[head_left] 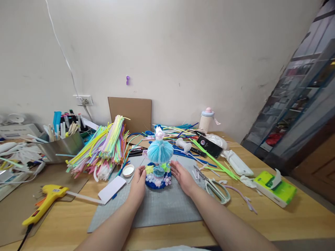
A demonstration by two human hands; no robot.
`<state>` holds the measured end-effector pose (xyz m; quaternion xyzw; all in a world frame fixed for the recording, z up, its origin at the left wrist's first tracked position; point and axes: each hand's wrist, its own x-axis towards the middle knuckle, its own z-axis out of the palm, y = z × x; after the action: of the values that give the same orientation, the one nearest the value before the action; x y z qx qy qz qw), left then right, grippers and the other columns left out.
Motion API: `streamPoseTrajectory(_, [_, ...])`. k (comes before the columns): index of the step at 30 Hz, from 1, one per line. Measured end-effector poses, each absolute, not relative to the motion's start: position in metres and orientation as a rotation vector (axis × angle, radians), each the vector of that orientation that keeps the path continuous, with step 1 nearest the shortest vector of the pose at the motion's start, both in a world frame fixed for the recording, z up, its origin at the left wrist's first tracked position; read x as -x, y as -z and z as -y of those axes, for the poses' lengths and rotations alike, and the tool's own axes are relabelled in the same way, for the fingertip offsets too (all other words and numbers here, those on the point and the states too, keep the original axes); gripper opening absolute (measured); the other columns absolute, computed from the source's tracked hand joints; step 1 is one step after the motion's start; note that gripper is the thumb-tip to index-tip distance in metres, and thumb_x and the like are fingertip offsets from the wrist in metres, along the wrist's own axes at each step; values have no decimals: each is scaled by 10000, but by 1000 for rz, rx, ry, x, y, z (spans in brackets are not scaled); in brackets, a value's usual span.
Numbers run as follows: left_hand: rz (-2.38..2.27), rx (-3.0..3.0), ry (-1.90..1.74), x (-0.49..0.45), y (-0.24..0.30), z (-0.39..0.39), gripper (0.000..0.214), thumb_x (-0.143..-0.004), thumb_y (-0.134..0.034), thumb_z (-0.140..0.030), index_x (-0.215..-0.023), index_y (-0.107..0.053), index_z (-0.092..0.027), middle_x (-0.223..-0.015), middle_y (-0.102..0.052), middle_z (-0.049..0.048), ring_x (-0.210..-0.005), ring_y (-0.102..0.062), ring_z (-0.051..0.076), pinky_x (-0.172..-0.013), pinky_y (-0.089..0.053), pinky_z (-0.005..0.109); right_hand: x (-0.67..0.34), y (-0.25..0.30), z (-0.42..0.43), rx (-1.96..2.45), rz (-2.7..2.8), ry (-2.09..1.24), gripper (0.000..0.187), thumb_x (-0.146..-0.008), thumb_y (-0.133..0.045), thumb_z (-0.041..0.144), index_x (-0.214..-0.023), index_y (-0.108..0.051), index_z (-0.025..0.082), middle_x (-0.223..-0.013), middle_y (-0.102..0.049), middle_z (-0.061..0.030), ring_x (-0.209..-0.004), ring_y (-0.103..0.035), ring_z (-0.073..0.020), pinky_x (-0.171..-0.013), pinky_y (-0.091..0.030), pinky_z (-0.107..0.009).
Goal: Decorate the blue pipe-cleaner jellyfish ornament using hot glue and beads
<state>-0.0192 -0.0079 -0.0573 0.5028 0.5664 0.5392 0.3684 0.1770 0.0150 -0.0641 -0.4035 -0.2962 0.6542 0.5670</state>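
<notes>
A small doll made of pipe cleaners (159, 150), with a fluffy light-blue skirt and a pink head, stands upright on a round dark-blue base (158, 182) dotted with little flowers. It sits on a grey cutting mat (157, 209). My left hand (138, 184) rests against the left side of the base, fingers together and extended. My right hand (183, 177) lies flat against the right side of the base, fingers stretched out. Neither hand is wrapped round the doll.
A heap of pastel pipe cleaners (104, 148) lies left of the doll. A yellow glue gun (43, 204) sits front left, scissors (216, 187) and a green tissue pack (276, 190) to the right. A phone (209, 145), a bottle (206, 120) and a metal tool tub (60, 144) stand further back.
</notes>
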Motion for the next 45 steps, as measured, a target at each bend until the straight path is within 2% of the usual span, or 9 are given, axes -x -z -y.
streamPoseTrajectory(11, [-1441, -1413, -1339, 25, 66, 2, 272, -828, -468, -348, -1037, -531, -185, -1061, -612, 81, -1019, -572, 211, -916, -433, 366, -179, 68, -18, 939, 734, -1528, 343, -749, -642, 488, -970, -664, 226, -1173, -645, -70, -1131, -573, -237, -1026, -384, -399])
streamPoseTrajectory(35, [-1489, -1415, -1372, 23, 64, -1, 206, -810, -485, -284, -979, -554, -189, -990, -618, 63, -967, -577, 210, -886, -435, 351, -182, 63, -20, 948, 752, -1536, 273, -796, -620, 408, -946, -649, 182, -1006, -675, -87, -996, -636, -219, -969, -439, -379])
streamPoseTrajectory(41, [-1508, -1405, -1374, 23, 64, -3, 201, -806, -490, -283, -974, -554, -191, -997, -621, 67, -975, -578, 212, -891, -433, 353, -182, 63, -22, 957, 759, -1547, 270, -797, -616, 403, -957, -645, 188, -999, -690, -83, -1039, -623, -225, -981, -432, -387])
streamPoseTrajectory(45, [-1519, -1416, -1364, 22, 62, -1, 187, -813, -483, -270, -971, -552, -198, -992, -619, 66, -964, -578, 212, -884, -435, 355, -182, 59, -20, 970, 754, -1548, 265, -798, -621, 381, -957, -654, 171, -1033, -683, -115, -1059, -613, -235, -974, -435, -375])
